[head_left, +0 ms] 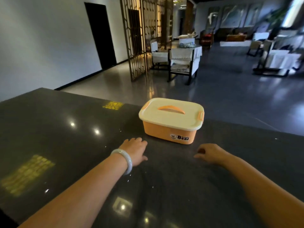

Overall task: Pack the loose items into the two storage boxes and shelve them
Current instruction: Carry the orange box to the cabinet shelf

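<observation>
Lidded orange box (171, 120) sits on dark counter (65, 137), near far edge. Left hand (135, 149) just short of it, fingers loosely spread, empty. Right hand (209, 153) half-curled, empty, apart from box.

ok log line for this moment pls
left hand: empty, on counter | right hand: empty, curled | orange box: lid on, untouched

"bear" label (180, 137) on the orange storage box (169, 130) front; smaller word unreadable.
</observation>
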`<state>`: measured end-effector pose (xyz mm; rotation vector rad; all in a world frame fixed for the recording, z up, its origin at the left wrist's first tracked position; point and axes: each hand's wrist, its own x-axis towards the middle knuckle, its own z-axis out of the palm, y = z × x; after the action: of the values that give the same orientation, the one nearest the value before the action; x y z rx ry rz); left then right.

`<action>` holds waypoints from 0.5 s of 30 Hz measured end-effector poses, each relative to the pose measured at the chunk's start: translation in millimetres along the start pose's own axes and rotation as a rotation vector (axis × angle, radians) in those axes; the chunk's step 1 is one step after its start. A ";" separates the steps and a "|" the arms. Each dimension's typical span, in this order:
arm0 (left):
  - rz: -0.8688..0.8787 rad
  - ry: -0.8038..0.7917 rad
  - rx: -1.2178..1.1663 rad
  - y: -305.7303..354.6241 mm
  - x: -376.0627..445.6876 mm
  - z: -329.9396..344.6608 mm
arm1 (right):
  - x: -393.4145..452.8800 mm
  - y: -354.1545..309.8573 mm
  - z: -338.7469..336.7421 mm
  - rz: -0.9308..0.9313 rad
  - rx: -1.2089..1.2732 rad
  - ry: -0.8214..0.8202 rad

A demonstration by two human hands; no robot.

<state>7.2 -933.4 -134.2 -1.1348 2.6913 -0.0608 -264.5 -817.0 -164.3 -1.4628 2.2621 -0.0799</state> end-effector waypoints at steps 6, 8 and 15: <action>0.065 0.209 -0.127 -35.9 94.6 -33.4 | 43.6 15.1 -29.0 0.259 0.228 0.213; 0.067 0.269 -0.182 -46.3 124.5 -37.3 | 61.1 11.7 -34.2 0.322 0.294 0.294; -0.086 0.162 -0.425 -80.1 197.8 -24.2 | 121.2 -16.8 -43.7 0.397 0.463 0.382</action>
<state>-75.8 -1131.4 -137.4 -1.4155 2.8795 0.4435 -308.8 -939.2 -160.4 -0.7937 2.5540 -0.7581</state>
